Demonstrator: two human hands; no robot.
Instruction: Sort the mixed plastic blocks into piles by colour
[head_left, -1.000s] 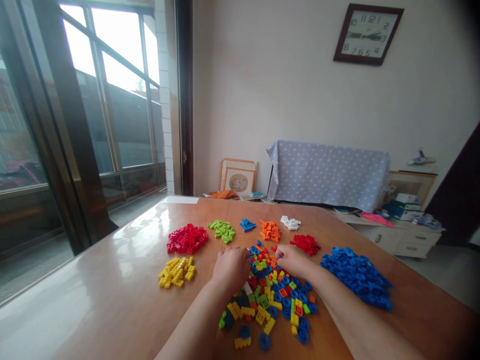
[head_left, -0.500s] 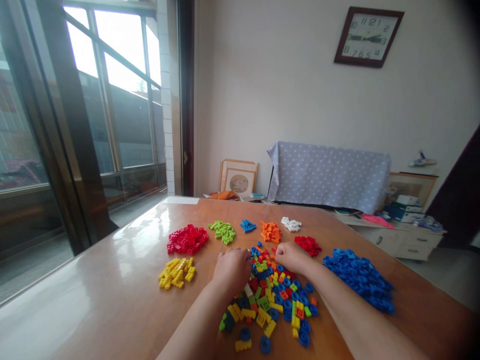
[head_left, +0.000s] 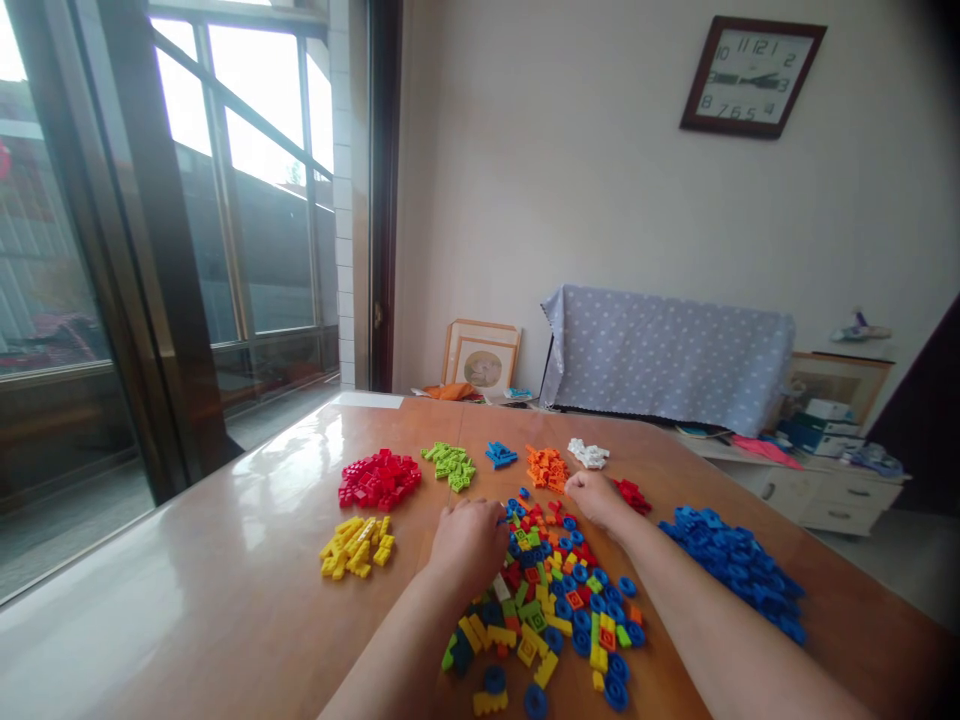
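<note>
A mixed heap of toy building bricks (head_left: 536, 615) in several colours, with blue rings among them, lies in front of me. My left hand (head_left: 469, 540) is at the heap's upper left edge, its fingers curled inward and their tips hidden behind the hand. Just right of the orange brick pile (head_left: 547, 468) is my right hand (head_left: 592, 498), closed in a pinch; whatever is in it is too small to make out. Beyond it sits a white brick pile (head_left: 588, 454), and a red brick pile (head_left: 634, 496) is partly covered by the wrist.
Sorted piles surround the heap: dark red bricks (head_left: 379, 478), yellow bricks (head_left: 357, 547), green bricks (head_left: 448, 465), small blue pieces (head_left: 501, 455) and a large blue pile (head_left: 735, 565) beside my right forearm. They all lie on a glossy brown table (head_left: 225, 600).
My right hand has moved away from the mixed heap, up to the side of the orange pile. My left hand stays at the heap's edge. The whole view has shifted slightly.
</note>
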